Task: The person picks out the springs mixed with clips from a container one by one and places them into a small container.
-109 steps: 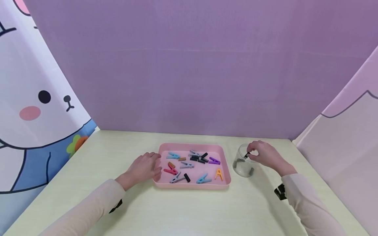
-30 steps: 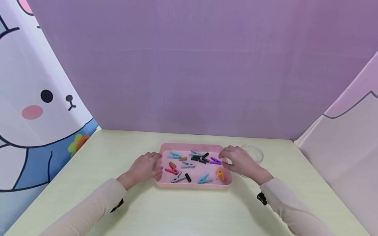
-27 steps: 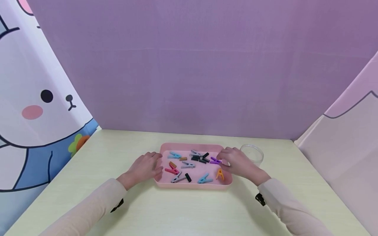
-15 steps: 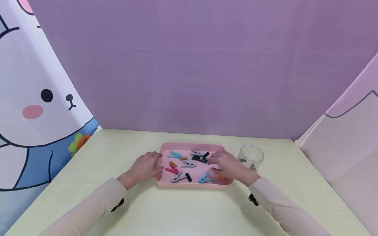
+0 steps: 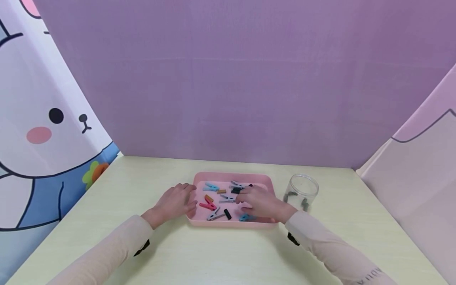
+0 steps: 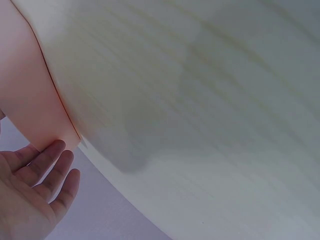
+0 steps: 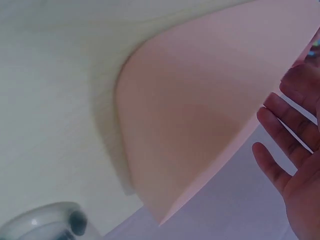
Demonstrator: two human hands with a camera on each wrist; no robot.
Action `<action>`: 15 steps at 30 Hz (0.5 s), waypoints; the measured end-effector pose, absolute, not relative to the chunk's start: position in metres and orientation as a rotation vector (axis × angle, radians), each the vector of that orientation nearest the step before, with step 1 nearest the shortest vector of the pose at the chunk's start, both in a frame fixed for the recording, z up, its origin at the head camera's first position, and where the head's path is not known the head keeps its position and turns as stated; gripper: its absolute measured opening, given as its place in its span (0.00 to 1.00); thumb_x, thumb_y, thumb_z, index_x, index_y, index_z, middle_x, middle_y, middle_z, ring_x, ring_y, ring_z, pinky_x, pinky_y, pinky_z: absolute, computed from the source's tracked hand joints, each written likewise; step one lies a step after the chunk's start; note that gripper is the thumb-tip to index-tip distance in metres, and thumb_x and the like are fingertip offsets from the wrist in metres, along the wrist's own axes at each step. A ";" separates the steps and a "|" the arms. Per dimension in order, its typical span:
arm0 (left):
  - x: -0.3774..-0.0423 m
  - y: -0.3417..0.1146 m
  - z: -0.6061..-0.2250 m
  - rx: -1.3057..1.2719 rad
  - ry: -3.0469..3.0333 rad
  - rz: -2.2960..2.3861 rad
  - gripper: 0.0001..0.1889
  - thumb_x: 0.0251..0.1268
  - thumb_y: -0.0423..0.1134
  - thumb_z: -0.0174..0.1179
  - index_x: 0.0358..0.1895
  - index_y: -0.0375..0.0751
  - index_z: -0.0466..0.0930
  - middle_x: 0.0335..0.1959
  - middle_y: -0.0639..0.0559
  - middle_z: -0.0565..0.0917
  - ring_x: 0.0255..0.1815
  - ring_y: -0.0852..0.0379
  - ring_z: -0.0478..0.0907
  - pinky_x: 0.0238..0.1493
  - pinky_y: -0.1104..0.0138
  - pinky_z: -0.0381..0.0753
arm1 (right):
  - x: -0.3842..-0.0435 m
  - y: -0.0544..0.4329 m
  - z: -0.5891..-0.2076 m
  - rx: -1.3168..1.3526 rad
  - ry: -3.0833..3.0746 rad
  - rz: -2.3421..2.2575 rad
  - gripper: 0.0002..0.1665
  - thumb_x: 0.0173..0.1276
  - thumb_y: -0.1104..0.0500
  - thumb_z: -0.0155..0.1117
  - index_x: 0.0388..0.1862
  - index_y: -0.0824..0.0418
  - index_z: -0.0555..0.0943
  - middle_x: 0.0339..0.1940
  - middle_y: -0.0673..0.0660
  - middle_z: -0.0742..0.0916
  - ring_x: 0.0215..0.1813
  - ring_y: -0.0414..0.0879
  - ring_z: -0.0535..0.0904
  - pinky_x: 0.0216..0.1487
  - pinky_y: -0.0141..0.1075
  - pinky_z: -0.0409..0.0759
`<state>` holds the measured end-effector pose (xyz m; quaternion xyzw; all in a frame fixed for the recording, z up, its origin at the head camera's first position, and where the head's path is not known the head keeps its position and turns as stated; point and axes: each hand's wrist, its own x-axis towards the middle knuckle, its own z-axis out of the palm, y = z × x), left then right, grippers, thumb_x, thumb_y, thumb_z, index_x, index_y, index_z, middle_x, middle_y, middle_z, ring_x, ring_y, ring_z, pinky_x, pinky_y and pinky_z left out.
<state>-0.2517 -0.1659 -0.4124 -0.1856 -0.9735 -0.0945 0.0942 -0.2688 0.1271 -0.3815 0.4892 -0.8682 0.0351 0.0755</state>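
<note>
My left hand (image 5: 174,202) holds the left rim of a pink tray (image 5: 231,224); in the left wrist view its fingertips (image 6: 59,145) touch the tray's corner. Over the tray's right half hovers my right hand (image 5: 260,202), fingers loosely bent and spread, nothing visible in its grasp. Just beyond its fingertips lie small black ridged pieces (image 5: 235,190), partly covered by the hand. A grey clothespin (image 5: 227,198) sits to the left of the fingers. Under the hand a blue clothespin (image 5: 246,217) shows in part. The purple and yellow clothespins are hidden.
Right of the tray stands a clear open jar (image 5: 303,190) with a few dark pieces in it. The tray also bears a red clothespin (image 5: 208,204), another blue clothespin (image 5: 211,187), brown pieces (image 5: 221,191) and a black piece (image 5: 227,214). A purple backdrop (image 5: 228,87) rises behind.
My right hand, earlier at the jar's mouth pinching a small black piece, has moved left over the tray without it. The left hand has stayed at the tray's left rim.
</note>
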 end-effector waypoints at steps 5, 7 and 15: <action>-0.251 -0.165 -0.412 -0.552 -2.889 -0.294 0.26 0.54 0.50 0.60 0.54 0.39 0.73 0.52 0.44 0.79 0.49 0.47 0.76 0.49 0.55 0.78 | -0.270 0.119 -0.383 1.498 -2.641 0.067 0.13 0.59 0.53 0.64 0.43 0.52 0.81 0.42 0.45 0.85 0.49 0.42 0.78 0.52 0.37 0.77; -0.251 -0.165 -0.412 -0.552 -2.890 -0.300 0.26 0.54 0.50 0.60 0.54 0.39 0.73 0.52 0.44 0.78 0.50 0.47 0.76 0.49 0.55 0.78 | -0.270 0.116 -0.384 1.524 -2.633 0.037 0.13 0.59 0.53 0.65 0.44 0.52 0.81 0.43 0.45 0.85 0.49 0.42 0.78 0.52 0.37 0.77; -0.251 -0.166 -0.412 -0.553 -2.886 -0.285 0.26 0.53 0.50 0.61 0.53 0.38 0.74 0.51 0.43 0.79 0.49 0.47 0.76 0.48 0.55 0.79 | -0.273 0.104 -0.388 1.721 -2.465 -0.155 0.10 0.60 0.54 0.63 0.41 0.50 0.83 0.44 0.44 0.85 0.47 0.39 0.78 0.51 0.31 0.77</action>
